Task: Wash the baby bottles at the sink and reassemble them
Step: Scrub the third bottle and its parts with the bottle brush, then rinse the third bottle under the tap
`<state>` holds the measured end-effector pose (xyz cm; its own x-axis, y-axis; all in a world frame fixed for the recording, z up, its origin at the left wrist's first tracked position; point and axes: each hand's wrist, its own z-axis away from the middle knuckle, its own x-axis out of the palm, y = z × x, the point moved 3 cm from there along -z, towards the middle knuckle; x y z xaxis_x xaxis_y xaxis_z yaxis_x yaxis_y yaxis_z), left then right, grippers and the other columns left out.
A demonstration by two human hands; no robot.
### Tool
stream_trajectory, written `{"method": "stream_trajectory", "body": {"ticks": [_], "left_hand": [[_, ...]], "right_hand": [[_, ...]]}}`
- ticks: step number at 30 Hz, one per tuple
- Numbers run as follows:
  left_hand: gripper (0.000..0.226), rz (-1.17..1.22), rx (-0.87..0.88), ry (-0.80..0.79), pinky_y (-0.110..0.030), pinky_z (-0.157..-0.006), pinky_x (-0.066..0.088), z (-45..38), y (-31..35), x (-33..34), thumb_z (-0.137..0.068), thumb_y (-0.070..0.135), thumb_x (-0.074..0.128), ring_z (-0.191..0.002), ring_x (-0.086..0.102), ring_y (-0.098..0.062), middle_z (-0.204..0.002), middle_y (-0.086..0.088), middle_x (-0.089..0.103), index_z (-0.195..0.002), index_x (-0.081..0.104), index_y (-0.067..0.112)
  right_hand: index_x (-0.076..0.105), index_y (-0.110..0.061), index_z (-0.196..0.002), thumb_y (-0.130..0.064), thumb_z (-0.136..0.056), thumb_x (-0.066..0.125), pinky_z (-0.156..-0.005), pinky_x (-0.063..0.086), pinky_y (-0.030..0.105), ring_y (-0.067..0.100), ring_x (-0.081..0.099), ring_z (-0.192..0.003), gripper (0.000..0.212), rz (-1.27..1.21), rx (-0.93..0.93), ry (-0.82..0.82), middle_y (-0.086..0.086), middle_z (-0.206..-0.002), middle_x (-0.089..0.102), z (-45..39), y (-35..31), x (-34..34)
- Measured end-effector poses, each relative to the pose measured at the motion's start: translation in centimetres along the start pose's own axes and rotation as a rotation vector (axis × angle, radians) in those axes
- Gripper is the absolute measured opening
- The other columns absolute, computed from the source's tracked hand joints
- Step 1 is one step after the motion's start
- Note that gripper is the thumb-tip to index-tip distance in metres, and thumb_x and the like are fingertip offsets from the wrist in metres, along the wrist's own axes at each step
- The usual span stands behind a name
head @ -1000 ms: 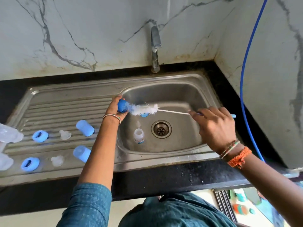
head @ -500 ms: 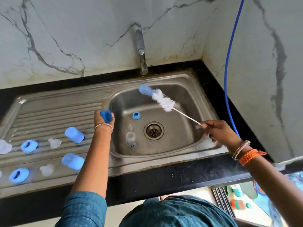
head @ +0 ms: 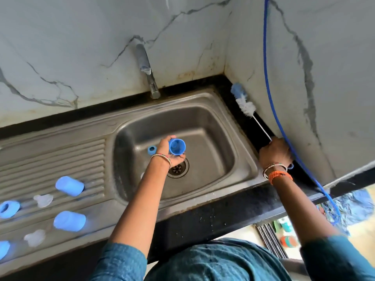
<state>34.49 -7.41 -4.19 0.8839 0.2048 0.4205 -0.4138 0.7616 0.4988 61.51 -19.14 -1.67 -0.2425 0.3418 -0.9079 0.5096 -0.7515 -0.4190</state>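
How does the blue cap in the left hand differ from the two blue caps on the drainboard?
The held cap is gripped by the left hand above the sink basin, its open mouth facing the camera. The drainboard caps lie on their sides, untouched, their mouths unseen. All three share colour and shape.

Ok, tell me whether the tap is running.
Off, as far as shows: no stream falls from the tap into the sink, though motion blur could hide a trickle.

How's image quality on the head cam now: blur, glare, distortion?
Head view: caps and teats on the drainboard smeared by blur at left; soft sheen in the sink, no hard glare; wide-angle bends counter edges; daylight blows out the lower right corner.
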Motion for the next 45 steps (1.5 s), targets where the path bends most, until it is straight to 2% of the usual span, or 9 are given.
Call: {"method": "stream_trajectory", "body": {"ticks": [7, 11, 17, 21, 25, 34, 39, 42, 45], "left_hand": [[0.017, -0.063, -0.1, -0.084, -0.031, -0.049, 0.056, -1.1, -2.7, 1.7, -0.088, 0.018, 0.061, -0.074, 0.057, -0.025, -0.088, -0.016, 0.058, -0.091, 0.055, 0.002], [0.021, -0.139, -0.115, -0.102, -0.037, -0.052, 0.055, -1.2, -3.0, 1.5, -0.094, 0.022, 0.057, -0.074, 0.062, -0.027, -0.092, -0.017, 0.058, -0.091, 0.054, 0.002], [0.025, -0.441, -0.103, -0.01, -0.038, -0.096, 0.04, -1.3, -1.8, -2.3, -0.101, 0.03, 0.036, -0.105, 0.049, -0.022, -0.093, -0.006, 0.055, -0.09, 0.052, 0.015], [0.021, -0.473, 0.035, 0.112, -0.037, -0.097, 0.041, -1.4, 0.7, -5.9, -0.099, 0.023, 0.038, -0.099, 0.054, -0.021, -0.095, -0.003, 0.06, -0.084, 0.053, 0.018], [0.02, -0.451, 0.144, 0.144, -0.027, -0.074, 0.046, -0.9, 2.3, -9.0, -0.098, 0.018, 0.041, -0.077, 0.062, -0.014, -0.087, -0.001, 0.065, -0.086, 0.057, 0.02], [0.021, -0.317, 0.418, 0.284, -0.027, -0.065, 0.05, -0.5, 3.3, -13.3, -0.093, 0.004, 0.048, -0.067, 0.062, -0.013, -0.071, 0.005, 0.069, -0.083, 0.059, 0.019], [0.023, -0.232, 0.488, 0.398, -0.026, -0.069, 0.047, -0.1, 3.4, -14.7, -0.091, 0.0, 0.051, -0.073, 0.055, -0.011, -0.084, 0.001, 0.062, -0.082, 0.057, 0.02], [0.025, -0.249, 0.529, 0.446, -0.022, -0.071, 0.042, 0.2, 3.3, -14.9, -0.091, -0.005, 0.047, -0.084, 0.053, -0.01, -0.094, -0.002, 0.061, -0.091, 0.059, 0.017], [0.027, -0.314, 0.518, 0.456, -0.024, -0.083, 0.041, 0.1, 3.2, -15.0, -0.092, -0.004, 0.048, -0.097, 0.052, -0.011, -0.108, -0.006, 0.059, -0.117, 0.057, 0.0]], "right_hand": [[0.024, -0.004, -0.146, -0.019, -0.085, 0.053, -0.11, 0.021, 0.054, 0.035, 0.027, -0.137, 0.069, 0.144, -0.281, -0.116, 0.02, -0.148, 0.027, 2.9, -2.9, 1.2], [0.025, -0.025, -0.148, -0.029, -0.08, 0.067, -0.108, 0.036, 0.044, 0.03, 0.035, -0.134, 0.079, -0.158, -0.69, -0.482, 0.014, -0.148, 0.03, 7.9, -8.8, 4.0], [0.056, -0.015, -0.121, -0.024, -0.081, 0.069, -0.087, 0.047, 0.036, 0.032, 0.059, -0.105, 0.044, -0.054, -0.833, -0.696, 0.014, -0.113, 0.063, 8.1, -13.5, 9.8], [0.043, -0.006, -0.123, -0.025, -0.082, 0.067, -0.084, 0.047, 0.038, 0.037, 0.057, -0.108, 0.051, 0.348, -0.888, -0.858, 0.02, -0.119, 0.058, 6.4, -12.3, 15.1], [0.044, -0.006, -0.123, -0.016, -0.082, 0.065, -0.09, 0.045, 0.037, 0.035, 0.053, -0.112, 0.048, 0.473, -0.978, -1.012, 0.019, -0.126, 0.052, 6.0, -10.7, 18.9], [0.016, -0.023, -0.149, -0.05, -0.075, 0.071, -0.096, 0.041, 0.044, 0.033, 0.045, -0.123, 0.096, 0.745, -1.147, -0.969, 0.01, -0.141, 0.038, 5.6, -10.7, 21.1], [0.02, -0.022, -0.149, -0.047, -0.078, 0.068, -0.101, 0.038, 0.045, 0.033, 0.041, -0.127, 0.089, 0.321, -1.248, -0.855, 0.01, -0.145, 0.035, 9.1, -16.4, 20.0], [0.02, -0.022, -0.15, -0.044, -0.078, 0.07, -0.099, 0.042, 0.044, 0.034, 0.045, -0.123, 0.09, 0.131, -1.302, -0.984, 0.012, -0.143, 0.036, 13.9, -19.6, 20.9], [0.042, -0.018, -0.141, -0.032, -0.083, 0.069, -0.098, 0.043, 0.041, 0.031, 0.048, -0.121, 0.065, 0.174, -1.345, -1.079, 0.011, -0.135, 0.046, 17.0, -20.8, 22.1]]}}
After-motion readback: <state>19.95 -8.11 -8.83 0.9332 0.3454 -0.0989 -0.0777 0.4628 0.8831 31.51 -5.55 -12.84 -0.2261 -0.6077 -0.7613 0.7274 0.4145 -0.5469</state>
